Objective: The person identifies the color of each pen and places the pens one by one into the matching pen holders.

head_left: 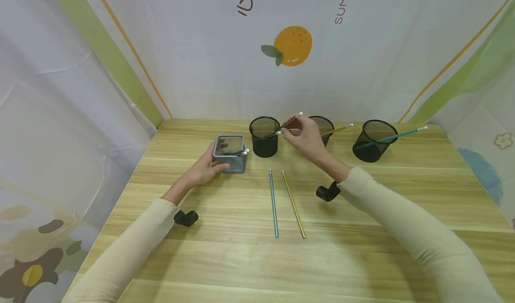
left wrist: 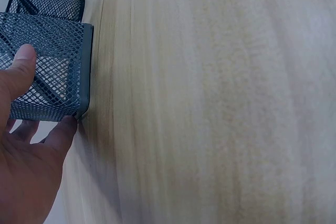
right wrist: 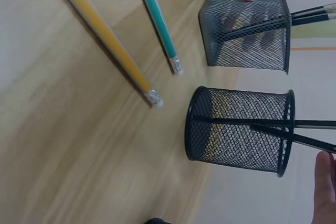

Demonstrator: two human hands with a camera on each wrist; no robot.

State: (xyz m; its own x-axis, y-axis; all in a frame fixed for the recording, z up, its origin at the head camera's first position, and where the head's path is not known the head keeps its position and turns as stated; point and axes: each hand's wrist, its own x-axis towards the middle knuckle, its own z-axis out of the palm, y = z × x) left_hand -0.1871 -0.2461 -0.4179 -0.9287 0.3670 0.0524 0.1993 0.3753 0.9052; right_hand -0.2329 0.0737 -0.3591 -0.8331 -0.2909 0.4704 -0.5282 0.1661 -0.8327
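Note:
My left hand [head_left: 204,166] grips a grey square mesh pencil cup [head_left: 234,163], thumb on its near side and fingers round the far side. Two black pencils [right wrist: 310,17] lean inside that cup. With the fingertips of my right hand [head_left: 306,137], I pinch a black pencil [head_left: 291,120] near its white eraser end. Its lower part reaches into the leftmost round black mesh cup [head_left: 265,147], beside another black pencil [right wrist: 317,124] standing there. My right hand partly covers the middle round cup [head_left: 322,123], which holds a yellow pencil [head_left: 339,129].
At the right, another round mesh cup [head_left: 368,153] holds a teal pencil [head_left: 406,133]. A teal pencil [head_left: 273,204] and a yellow pencil [head_left: 295,207] lie on the wooden table [head_left: 225,263] between my arms. A printed curtain [head_left: 209,70] hangs behind the table.

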